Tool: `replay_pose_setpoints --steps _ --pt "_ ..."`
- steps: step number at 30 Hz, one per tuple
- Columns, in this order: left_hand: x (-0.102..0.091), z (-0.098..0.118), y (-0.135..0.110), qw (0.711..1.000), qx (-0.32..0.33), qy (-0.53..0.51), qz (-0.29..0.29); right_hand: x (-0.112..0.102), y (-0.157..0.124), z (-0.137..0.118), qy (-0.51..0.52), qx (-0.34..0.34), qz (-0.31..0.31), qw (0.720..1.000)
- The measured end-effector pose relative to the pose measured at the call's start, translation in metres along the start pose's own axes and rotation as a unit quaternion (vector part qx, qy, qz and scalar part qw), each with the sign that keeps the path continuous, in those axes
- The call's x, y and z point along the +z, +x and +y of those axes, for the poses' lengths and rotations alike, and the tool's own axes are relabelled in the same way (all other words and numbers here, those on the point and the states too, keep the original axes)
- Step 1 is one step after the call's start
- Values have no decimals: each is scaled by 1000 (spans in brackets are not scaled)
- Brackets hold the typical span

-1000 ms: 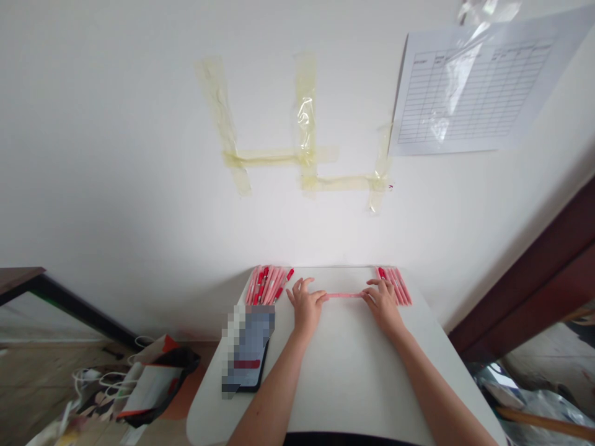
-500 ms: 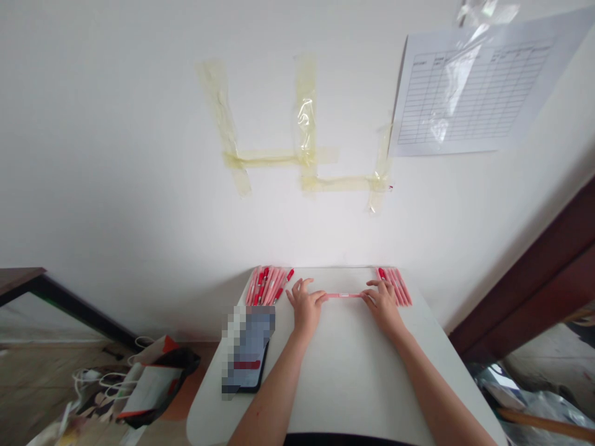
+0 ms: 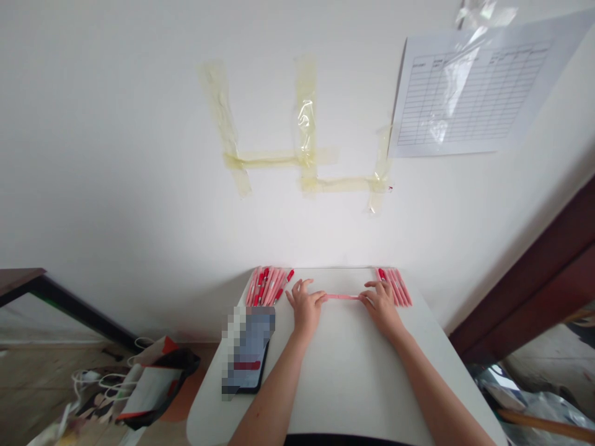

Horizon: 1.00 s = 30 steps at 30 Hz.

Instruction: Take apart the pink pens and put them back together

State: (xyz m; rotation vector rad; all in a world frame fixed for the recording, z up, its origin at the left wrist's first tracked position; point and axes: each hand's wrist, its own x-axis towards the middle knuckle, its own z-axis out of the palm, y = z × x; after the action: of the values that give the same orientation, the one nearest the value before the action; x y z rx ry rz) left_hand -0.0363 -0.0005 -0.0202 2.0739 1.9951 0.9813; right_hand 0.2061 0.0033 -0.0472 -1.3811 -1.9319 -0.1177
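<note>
A pink pen (image 3: 343, 297) lies crosswise near the far edge of the small white table (image 3: 344, 378). My left hand (image 3: 305, 305) pinches its left end and my right hand (image 3: 382, 303) pinches its right end, with the other fingers spread. A pile of pink pens with red caps (image 3: 268, 285) lies at the far left corner, just left of my left hand. A neat row of the same pens (image 3: 395, 285) lies at the far right corner, beside my right hand.
A phone (image 3: 247, 358) lies on the table's left edge. The white wall (image 3: 139, 155) behind carries strips of yellowed tape (image 3: 304, 124) and a printed sheet (image 3: 469, 93). Bags (image 3: 149, 384) lie on the floor at left; a dark wooden frame (image 3: 534, 291) stands at right.
Almost nothing differs; both hands keep hold of the pen's ends, and the right hand has shifted very slightly.
</note>
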Motion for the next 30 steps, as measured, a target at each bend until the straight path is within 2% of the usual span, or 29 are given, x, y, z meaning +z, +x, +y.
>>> replay_pose_setpoints --steps 9,30 --pt "2 -1 0 1000 1 2 15 -1 1 0 43 -13 -22 999" --pt "2 -2 1 1000 -5 8 14 0 0 0 -3 6 5 1000"
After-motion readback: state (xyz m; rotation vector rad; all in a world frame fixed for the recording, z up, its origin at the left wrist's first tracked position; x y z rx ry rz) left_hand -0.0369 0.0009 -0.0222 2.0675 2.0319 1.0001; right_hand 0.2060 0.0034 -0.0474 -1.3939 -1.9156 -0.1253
